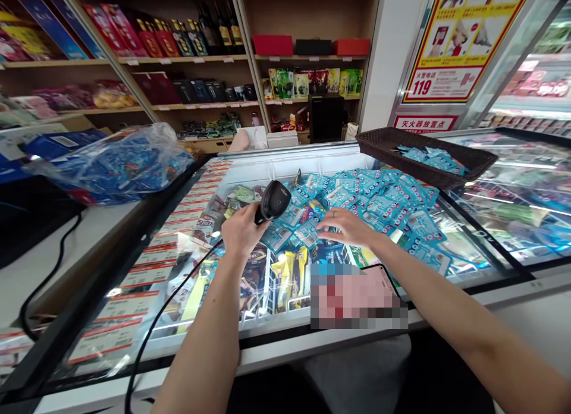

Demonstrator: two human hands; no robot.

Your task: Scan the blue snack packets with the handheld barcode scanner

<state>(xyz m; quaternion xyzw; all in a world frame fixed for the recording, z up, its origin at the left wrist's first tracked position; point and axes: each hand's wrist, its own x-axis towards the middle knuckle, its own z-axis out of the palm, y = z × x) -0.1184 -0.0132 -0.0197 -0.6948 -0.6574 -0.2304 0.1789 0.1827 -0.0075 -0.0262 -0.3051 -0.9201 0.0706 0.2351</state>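
My left hand (241,231) is wrapped round the handle of a black barcode scanner (275,200). Its head is held over the freezer's glass top, and a black cable (178,292) trails from it toward me. My right hand (345,226) hovers palm down, fingers loosely bent and apart, its fingertips beside a small blue packet (307,231); whether they touch it I cannot tell. Many more blue packets (383,203) lie heaped on the glass beyond and to the right of this hand. Under my right forearm rests a phone (381,283), partly blurred out.
A brown woven basket (473,164) with blue packets stands at the back right. At the left a plastic-wrapped bundle (134,161) sits on a white counter (96,235). Price labels (147,274) line the freezer glass. Stocked shelves (187,60) rise behind.
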